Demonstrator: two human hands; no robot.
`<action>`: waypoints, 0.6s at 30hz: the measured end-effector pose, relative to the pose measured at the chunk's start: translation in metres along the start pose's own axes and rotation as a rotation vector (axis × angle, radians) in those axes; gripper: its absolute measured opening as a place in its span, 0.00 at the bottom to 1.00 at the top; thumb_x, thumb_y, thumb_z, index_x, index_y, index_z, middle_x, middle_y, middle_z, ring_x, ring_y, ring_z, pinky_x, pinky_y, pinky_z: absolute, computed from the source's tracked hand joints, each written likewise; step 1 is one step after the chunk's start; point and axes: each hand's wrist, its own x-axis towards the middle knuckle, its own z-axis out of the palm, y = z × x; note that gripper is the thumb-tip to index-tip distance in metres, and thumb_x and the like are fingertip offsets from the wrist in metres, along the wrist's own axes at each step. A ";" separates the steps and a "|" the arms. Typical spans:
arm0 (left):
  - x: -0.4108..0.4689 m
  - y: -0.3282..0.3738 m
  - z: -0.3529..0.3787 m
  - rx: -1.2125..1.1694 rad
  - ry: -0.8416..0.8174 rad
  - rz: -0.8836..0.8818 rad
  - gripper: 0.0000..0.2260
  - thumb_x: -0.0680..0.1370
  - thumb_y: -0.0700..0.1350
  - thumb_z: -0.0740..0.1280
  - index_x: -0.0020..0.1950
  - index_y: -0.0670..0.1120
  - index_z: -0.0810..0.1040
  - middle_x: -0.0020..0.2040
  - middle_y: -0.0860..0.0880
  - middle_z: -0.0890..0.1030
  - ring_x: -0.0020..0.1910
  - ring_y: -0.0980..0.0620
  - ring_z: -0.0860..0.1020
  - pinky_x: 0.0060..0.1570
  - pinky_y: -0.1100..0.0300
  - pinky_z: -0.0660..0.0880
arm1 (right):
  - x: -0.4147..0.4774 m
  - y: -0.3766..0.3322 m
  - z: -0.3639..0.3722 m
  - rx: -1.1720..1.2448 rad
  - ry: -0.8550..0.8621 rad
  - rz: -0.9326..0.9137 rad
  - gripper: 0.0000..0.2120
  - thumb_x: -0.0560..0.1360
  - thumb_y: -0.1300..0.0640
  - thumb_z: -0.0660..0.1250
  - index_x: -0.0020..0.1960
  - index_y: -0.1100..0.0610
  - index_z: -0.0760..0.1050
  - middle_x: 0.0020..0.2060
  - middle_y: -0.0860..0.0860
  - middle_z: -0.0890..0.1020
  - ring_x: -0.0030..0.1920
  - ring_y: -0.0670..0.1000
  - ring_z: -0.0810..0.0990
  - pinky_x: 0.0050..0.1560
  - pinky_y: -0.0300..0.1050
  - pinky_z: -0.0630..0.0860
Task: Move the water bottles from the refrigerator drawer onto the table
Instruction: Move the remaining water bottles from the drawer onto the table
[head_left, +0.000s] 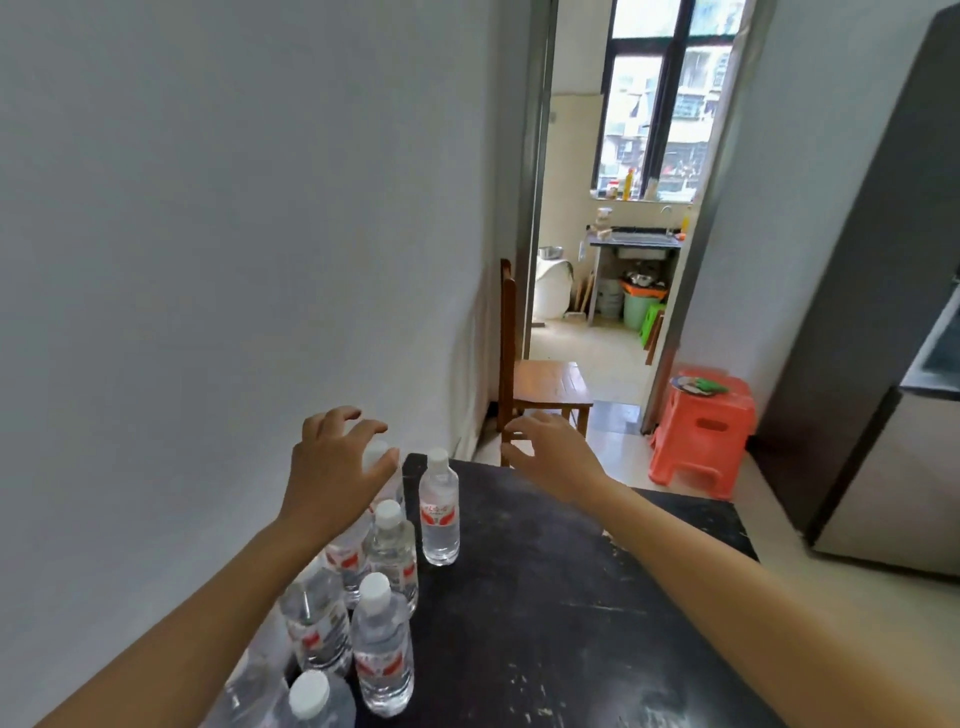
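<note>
Left hand (332, 467): fingers spread and curled above the cap of the farthest bottle (387, 480), holding nothing – contact with the cap could not be told.
Right hand (550, 449): fingers wide apart, empty, over the far edge of the table (571, 597).
Water bottles (382, 649): upright, clustered along the table's left edge by the wall (208, 234) – white caps, red labels.
Single bottle (439, 506): stood slightly apart, right of the cluster.
Refrigerator (883, 364): at the right edge, its drawer not visible.
</note>
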 end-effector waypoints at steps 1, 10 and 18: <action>-0.007 0.001 -0.005 0.001 0.007 0.000 0.17 0.75 0.51 0.66 0.60 0.44 0.77 0.66 0.41 0.72 0.66 0.41 0.65 0.62 0.48 0.66 | -0.003 0.001 -0.002 -0.011 -0.011 -0.006 0.16 0.77 0.50 0.61 0.63 0.55 0.73 0.63 0.52 0.75 0.62 0.53 0.73 0.65 0.46 0.69; -0.060 -0.015 -0.044 -0.025 0.007 -0.026 0.18 0.76 0.50 0.65 0.64 0.45 0.74 0.68 0.43 0.70 0.68 0.42 0.64 0.64 0.49 0.65 | -0.082 -0.023 -0.031 -0.130 -0.008 0.011 0.16 0.77 0.50 0.60 0.62 0.55 0.74 0.62 0.53 0.74 0.63 0.52 0.70 0.63 0.46 0.69; -0.129 -0.015 -0.063 -0.194 -0.040 0.133 0.17 0.76 0.49 0.65 0.63 0.45 0.75 0.68 0.44 0.71 0.67 0.43 0.66 0.65 0.49 0.65 | -0.213 -0.079 -0.042 -0.206 0.101 0.233 0.18 0.77 0.50 0.61 0.65 0.55 0.71 0.64 0.53 0.73 0.64 0.53 0.70 0.64 0.47 0.68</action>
